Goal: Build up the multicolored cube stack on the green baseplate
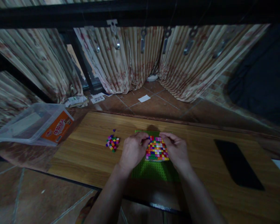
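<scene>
A block of small multicoloured toy bricks (pixel 157 148) stands on a green studded baseplate (pixel 154 171) in the middle of the wooden board. My left hand (pixel 134 149) is at the block's upper left corner, its thumb and index finger closed in a pinch beside a dark blue brick. At the upper right corner my right hand (pixel 176 147) also has thumb and index finger pinched at the edge. Whether the fingertips hold a loose brick or the block itself is hidden. A pile of loose bricks (pixel 112 143) lies left of the baseplate, with one purple brick (pixel 114 130) just behind it.
The wooden board (pixel 79 149) carries a black flat object (pixel 239 165) at the right. A clear plastic box (pixel 35 137) with an orange label stands on the left. Behind are tiled floor, papers (pixel 144 98) and striped curtains (pixel 121 62) below metal hooks.
</scene>
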The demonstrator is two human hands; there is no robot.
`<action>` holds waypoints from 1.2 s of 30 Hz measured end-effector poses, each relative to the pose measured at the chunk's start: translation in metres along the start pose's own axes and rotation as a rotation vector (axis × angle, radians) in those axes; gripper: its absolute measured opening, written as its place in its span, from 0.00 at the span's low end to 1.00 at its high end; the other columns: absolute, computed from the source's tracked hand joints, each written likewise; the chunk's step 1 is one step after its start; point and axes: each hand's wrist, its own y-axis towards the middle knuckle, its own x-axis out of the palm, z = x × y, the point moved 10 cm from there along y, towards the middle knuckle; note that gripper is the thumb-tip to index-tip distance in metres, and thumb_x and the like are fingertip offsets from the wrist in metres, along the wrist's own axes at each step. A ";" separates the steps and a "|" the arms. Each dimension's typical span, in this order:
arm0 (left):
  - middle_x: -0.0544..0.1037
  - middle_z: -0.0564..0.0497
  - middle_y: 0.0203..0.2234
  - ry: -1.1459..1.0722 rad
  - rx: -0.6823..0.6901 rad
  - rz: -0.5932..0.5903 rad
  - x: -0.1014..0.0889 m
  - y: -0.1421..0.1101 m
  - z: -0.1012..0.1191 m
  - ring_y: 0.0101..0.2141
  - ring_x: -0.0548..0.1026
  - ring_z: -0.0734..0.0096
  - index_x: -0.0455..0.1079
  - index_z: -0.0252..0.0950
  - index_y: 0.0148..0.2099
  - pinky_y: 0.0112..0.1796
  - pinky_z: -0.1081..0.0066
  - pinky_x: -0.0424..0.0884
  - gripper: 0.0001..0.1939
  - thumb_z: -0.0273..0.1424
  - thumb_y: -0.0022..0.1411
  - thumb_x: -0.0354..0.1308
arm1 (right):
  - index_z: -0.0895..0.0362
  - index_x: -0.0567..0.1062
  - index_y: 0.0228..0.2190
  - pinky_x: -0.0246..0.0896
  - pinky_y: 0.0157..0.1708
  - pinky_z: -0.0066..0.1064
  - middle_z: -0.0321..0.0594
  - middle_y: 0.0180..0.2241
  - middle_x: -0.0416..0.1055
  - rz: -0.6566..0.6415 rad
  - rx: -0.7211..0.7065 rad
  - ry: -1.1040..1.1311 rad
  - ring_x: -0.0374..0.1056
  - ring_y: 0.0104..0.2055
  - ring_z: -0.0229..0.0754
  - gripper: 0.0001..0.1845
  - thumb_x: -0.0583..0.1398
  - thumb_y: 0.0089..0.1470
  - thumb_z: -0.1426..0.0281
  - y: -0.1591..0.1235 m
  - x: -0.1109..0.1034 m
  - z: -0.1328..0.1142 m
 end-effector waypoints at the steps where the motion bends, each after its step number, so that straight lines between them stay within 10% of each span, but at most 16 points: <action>1: 0.80 0.52 0.34 -0.007 -0.006 0.004 0.000 0.000 0.000 0.34 0.78 0.70 0.73 0.39 0.37 0.38 0.71 0.71 0.05 0.26 0.58 0.58 | 0.57 0.80 0.32 0.65 0.34 0.35 0.43 0.32 0.79 0.000 -0.004 0.001 0.73 0.33 0.46 0.15 0.62 0.48 0.59 0.000 0.000 0.000; 20: 0.80 0.50 0.37 0.012 -0.009 0.011 0.003 -0.004 -0.002 0.38 0.78 0.67 0.68 0.38 0.48 0.41 0.69 0.73 0.13 0.25 0.61 0.52 | 0.56 0.76 0.44 0.64 0.44 0.41 0.46 0.42 0.76 -0.122 -0.194 -0.399 0.72 0.43 0.50 0.23 0.59 0.51 0.55 -0.010 0.027 -0.023; 36: 0.79 0.51 0.37 0.040 -0.006 -0.028 0.006 -0.004 0.002 0.35 0.78 0.68 0.67 0.40 0.49 0.39 0.70 0.71 0.15 0.24 0.61 0.51 | 0.54 0.80 0.32 0.64 0.39 0.38 0.41 0.33 0.78 -0.111 -0.103 -0.410 0.73 0.36 0.47 0.14 0.59 0.48 0.61 -0.007 0.033 -0.028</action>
